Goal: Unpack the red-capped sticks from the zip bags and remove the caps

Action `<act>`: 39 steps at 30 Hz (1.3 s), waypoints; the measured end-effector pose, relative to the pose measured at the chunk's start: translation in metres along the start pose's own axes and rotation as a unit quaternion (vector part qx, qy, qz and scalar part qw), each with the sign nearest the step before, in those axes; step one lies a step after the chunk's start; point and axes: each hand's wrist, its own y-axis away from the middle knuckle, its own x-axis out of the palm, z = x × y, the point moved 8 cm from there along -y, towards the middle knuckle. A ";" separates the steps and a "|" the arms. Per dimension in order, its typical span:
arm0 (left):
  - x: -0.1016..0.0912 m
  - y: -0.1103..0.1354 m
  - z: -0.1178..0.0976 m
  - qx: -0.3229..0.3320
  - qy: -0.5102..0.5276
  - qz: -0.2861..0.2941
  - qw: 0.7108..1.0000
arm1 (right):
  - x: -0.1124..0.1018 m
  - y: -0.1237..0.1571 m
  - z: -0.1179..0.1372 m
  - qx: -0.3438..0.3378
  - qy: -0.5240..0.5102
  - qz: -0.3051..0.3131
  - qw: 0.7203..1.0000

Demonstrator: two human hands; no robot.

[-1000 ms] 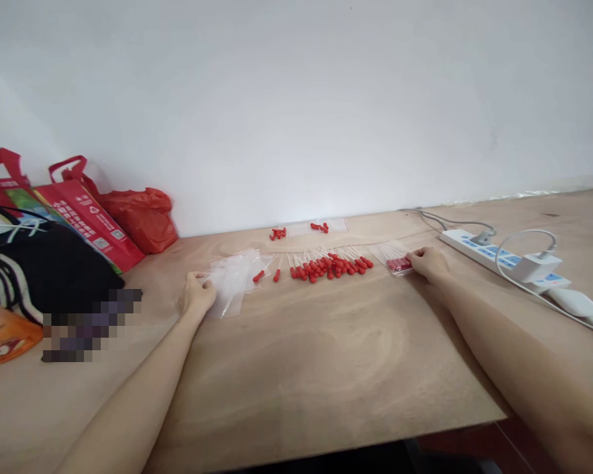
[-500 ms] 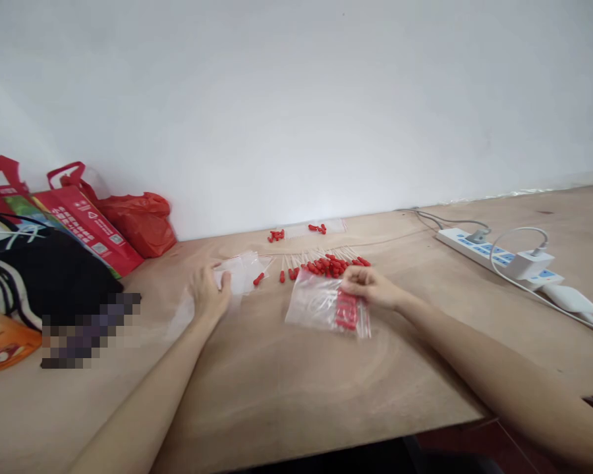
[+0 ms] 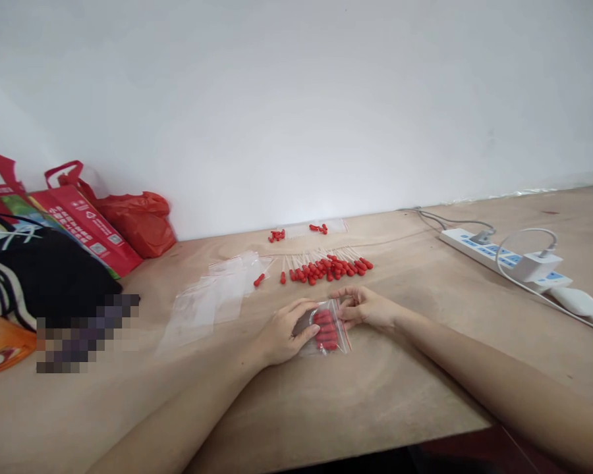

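1. Bag (image 3: pixel 344 341), clear, at lower centre of the frame, red stick heads (image 3: pixel 326 328) inside.
2. Left hand (image 3: pixel 285 332) loosely curled, thumb over the bag.
3. Right hand (image 3: pixel 366 308) nearly closed, pinching its right edge.
4. Pile of red-tipped sticks (image 3: pixel 329 268) at centre.
5. Flat clear bags (image 3: pixel 222 289) left of centre.
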 end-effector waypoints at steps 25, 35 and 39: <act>0.007 -0.033 -0.020 0.112 -0.074 0.048 0.990 | 0.008 0.001 0.003 -0.098 0.032 -0.050 0.993; 0.005 -0.031 -0.012 0.136 -0.099 0.022 0.985 | 0.030 0.020 0.029 -0.275 0.317 0.032 0.907; 0.002 -0.028 -0.010 0.141 -0.102 0.021 0.985 | 0.047 0.039 0.043 -0.443 0.511 -0.015 0.736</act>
